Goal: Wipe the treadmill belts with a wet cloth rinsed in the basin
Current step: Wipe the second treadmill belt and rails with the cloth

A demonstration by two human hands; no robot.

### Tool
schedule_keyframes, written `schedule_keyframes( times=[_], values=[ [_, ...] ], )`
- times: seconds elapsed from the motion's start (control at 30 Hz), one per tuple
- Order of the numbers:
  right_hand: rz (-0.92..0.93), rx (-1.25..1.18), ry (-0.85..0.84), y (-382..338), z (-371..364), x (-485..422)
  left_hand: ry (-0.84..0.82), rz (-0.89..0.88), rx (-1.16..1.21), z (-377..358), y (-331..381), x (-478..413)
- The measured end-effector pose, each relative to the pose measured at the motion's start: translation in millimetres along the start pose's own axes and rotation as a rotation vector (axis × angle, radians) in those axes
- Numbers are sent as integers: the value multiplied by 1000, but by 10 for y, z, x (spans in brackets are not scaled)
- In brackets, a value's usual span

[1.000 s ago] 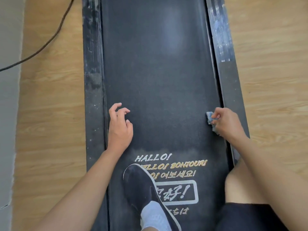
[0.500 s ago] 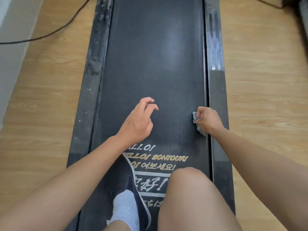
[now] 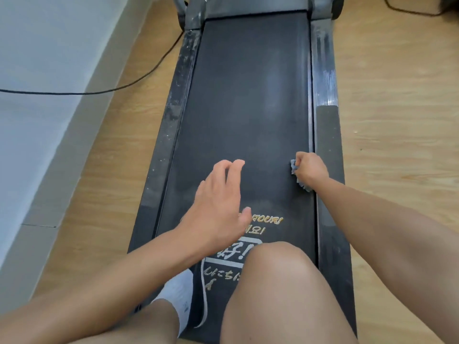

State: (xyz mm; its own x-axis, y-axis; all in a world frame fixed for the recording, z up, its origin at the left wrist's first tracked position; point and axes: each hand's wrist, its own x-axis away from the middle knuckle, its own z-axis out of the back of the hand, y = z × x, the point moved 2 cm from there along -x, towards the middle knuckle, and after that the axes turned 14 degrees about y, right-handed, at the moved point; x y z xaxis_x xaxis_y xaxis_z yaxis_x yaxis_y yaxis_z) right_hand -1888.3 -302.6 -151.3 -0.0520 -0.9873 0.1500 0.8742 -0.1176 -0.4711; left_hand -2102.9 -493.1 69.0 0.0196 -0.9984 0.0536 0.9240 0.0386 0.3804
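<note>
Your head camera looks steeply down and forward along the treadmill belt (image 3: 248, 108), close above your knee (image 3: 275, 264), the belt's front end at 12 o'clock.

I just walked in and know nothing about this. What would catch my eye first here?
The long dark treadmill belt fills the middle of the view. At its right edge the right hand grips a small grey cloth, while the left hand spreads open over the belt's middle, near pale printed greetings.
</note>
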Motion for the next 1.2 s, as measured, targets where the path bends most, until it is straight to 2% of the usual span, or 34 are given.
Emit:
schedule_keyframes(
  times=[0.17, 0.37, 0.47, 0.53, 0.67, 0.87, 0.97, 1.2],
  values=[
    [38, 54, 34, -5, -39, -28, 55, -62, -33, -205, 369, 387],
    [46, 57, 53, 65, -144, -9, 103, 264, 121, -652, -699, 820],
    [17, 93, 79, 38, -127, -14, 96, 291, 162, -947, -1152, 918],
    [11, 122, 90, -6, -121, -22, 35, 322, 165, -1076, -1462, 979],
    [13, 152, 94, 2, -139, -32, -81, 116, 63, -1227, -1904, 853],
    [40, 211, 62, 66, -220, -127, -402, -549, -662, -1185, -2221, 240],
    [37, 212, 38, 112, -249, -158, -476, -614, -863, -1208, -2312, -53],
    [136, 220, 67, 106, -215, -89, -478, -531, -918, -1471, -2155, -152]
  ],
)
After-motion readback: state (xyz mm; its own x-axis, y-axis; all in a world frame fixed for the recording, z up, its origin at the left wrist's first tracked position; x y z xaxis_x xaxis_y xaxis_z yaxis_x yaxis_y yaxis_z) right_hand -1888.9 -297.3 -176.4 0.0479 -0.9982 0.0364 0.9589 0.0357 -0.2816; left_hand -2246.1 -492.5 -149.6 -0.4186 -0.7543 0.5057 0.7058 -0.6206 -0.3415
